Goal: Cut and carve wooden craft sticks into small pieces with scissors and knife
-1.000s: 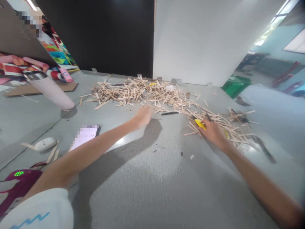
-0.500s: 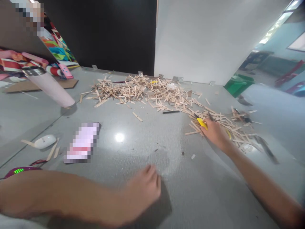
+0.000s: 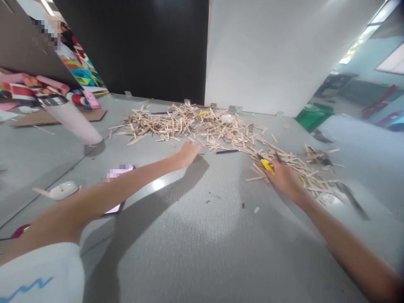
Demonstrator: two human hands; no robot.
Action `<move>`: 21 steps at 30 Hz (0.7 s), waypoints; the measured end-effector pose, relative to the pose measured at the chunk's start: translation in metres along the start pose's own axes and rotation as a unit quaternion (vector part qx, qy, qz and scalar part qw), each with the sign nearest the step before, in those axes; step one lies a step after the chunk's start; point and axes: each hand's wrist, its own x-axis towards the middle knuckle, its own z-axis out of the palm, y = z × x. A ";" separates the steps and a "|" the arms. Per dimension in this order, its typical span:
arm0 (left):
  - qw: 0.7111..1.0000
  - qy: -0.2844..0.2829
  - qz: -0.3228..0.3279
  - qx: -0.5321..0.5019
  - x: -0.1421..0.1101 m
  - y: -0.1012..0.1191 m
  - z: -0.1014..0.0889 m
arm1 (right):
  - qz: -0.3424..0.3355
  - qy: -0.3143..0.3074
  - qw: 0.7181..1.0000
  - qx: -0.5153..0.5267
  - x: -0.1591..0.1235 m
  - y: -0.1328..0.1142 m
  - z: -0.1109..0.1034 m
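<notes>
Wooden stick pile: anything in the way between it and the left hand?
Nothing visible. The left hand is at the near edge of the pile; whether it touches a stick is unclear. The thin dark object lies right of the hand, off the direct line.

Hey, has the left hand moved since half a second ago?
Yes. The left hand has moved forward, toward the upright black panel, and is now close to the near edge of the wooden stick pile.
</notes>
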 end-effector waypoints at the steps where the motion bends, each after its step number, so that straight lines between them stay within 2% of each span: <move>1: 1.000 -0.008 -0.003 0.017 0.000 0.004 -0.005 | -0.001 0.000 1.000 0.001 0.001 0.000 0.001; 4: 0.998 -0.023 0.012 0.052 -0.019 0.026 -0.020 | 0.001 -0.003 1.000 0.002 0.001 -0.001 0.001; 7: 0.995 -0.030 0.069 0.059 -0.072 0.063 -0.027 | 0.005 -0.006 1.000 0.000 0.000 -0.002 -0.002; 9: 0.992 -0.031 0.108 0.055 -0.120 0.091 -0.020 | 0.002 -0.007 1.000 0.001 -0.001 -0.003 -0.004; 11: 0.988 -0.028 0.145 0.051 -0.167 0.116 -0.005 | -0.001 -0.009 1.000 0.002 -0.002 -0.003 -0.005; 13: 0.978 0.027 0.192 0.070 -0.199 0.131 0.012 | -0.003 -0.010 1.000 0.002 -0.002 -0.003 -0.005; 14: 0.977 0.026 0.197 0.076 -0.205 0.134 0.019 | -0.003 -0.010 1.000 0.002 -0.002 -0.003 -0.004; 15: 0.982 -0.001 0.166 0.088 -0.205 0.134 0.023 | -0.002 -0.009 1.000 0.002 -0.002 -0.003 -0.004; 17: 0.993 -0.063 0.065 0.075 -0.183 0.123 0.023 | -0.001 -0.010 1.000 0.002 -0.002 -0.003 -0.004; 21: 0.997 -0.067 -0.005 0.042 -0.102 0.072 0.005 | 0.001 -0.017 1.000 0.003 -0.001 -0.004 -0.006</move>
